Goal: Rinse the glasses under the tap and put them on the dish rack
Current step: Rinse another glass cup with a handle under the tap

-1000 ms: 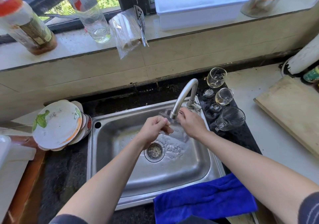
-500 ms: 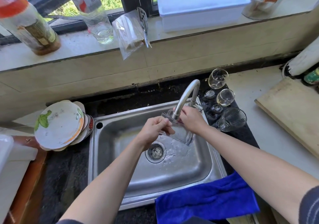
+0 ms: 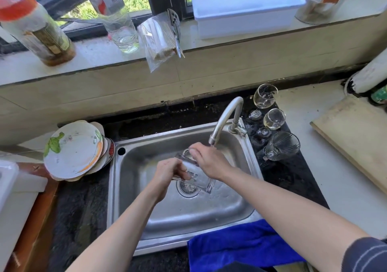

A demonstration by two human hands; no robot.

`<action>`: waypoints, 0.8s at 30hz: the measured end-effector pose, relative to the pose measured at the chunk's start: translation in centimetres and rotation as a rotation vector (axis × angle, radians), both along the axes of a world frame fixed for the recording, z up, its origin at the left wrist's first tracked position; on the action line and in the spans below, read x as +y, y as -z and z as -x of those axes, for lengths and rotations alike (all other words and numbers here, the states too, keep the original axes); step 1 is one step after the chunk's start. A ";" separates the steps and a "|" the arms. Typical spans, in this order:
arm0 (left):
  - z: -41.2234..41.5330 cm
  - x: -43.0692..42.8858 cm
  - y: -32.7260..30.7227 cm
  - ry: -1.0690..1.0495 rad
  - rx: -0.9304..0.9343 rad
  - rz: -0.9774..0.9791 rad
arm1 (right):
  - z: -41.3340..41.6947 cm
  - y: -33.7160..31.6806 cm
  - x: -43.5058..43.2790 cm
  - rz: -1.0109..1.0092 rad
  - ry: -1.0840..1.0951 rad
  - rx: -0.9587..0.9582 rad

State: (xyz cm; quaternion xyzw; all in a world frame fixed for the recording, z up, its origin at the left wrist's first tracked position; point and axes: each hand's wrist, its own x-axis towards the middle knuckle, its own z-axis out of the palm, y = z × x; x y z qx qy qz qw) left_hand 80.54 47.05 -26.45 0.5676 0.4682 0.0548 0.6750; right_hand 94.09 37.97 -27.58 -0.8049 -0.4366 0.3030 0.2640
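Observation:
Both hands hold one clear glass mug (image 3: 199, 177) tilted over the steel sink (image 3: 236, 204), just below and left of the curved tap (image 3: 225, 117). My left hand (image 3: 168, 172) grips its lower side; my right hand (image 3: 209, 159) is closed over its upper end near the spout. Right of the tap, on the dark counter, stand two stemmed glasses (image 3: 264, 99) (image 3: 274, 118), and a glass mug (image 3: 281, 146) lies on its side. No dish rack is in sight.
A stack of plates (image 3: 73, 149) leans left of the sink. A blue cloth (image 3: 245, 247) drapes over the sink's front edge. A wooden board (image 3: 356, 133) lies at the right. Bottles, a plastic bag and a white tub (image 3: 247, 7) line the windowsill.
The mug has come down and toward me, away from the spout, and the splashing water in the sink has stopped. Both hands kept hold of it.

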 end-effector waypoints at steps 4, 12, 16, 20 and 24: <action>-0.6 -0.4 0.0 -0.007 -0.039 -0.005 | -1.2 0.4 -1.2 -0.053 0.126 0.166; -6.4 -2.9 -0.9 0.066 -0.108 0.109 | -4.5 0.1 -6.8 -0.120 0.594 0.673; -7.9 -2.4 -1.4 0.251 0.184 0.224 | -4.8 0.1 -8.1 -0.164 0.511 0.558; -8.5 -1.5 -1.1 0.261 0.277 0.263 | -5.4 -1.1 -7.5 -0.144 0.398 0.497; -8.3 -0.8 -0.6 0.314 0.349 -0.220 | -6.9 -1.7 -6.9 -0.051 0.368 0.605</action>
